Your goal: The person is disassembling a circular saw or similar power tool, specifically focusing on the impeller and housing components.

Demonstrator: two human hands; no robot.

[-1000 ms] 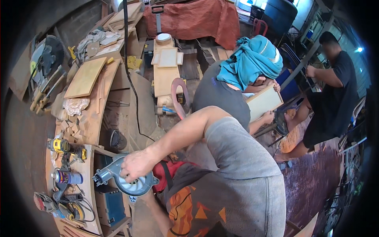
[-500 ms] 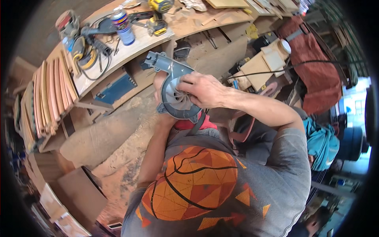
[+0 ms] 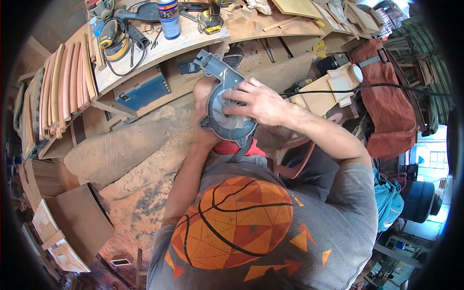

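My left hand (image 3: 203,93) is wrapped round the back of a grey plastic blower housing (image 3: 236,132), with its fingers mostly hidden behind it. The housing is raised in front of my chest, its outlet neck tilted up and to the left. Inside its round part sits a pale grey fan wheel (image 3: 218,102) with curved blades. The bent fingers of my right hand (image 3: 261,102) grip the fan wheel near its middle; the fingertips are partly hidden among the blades.
Ahead is a workbench (image 3: 145,60) holding a spray can (image 3: 168,20), a cordless drill (image 3: 210,18) and a sander (image 3: 115,42). Curved wood strips (image 3: 65,87) stack at left. A black cable (image 3: 382,86) crosses at right, near a brown cloth (image 3: 386,101).
The blower housing has shifted a little to the right and its neck stands slightly steeper. My right hand stays at the fan wheel, its fingers a bit more spread. The whole view has moved slightly.
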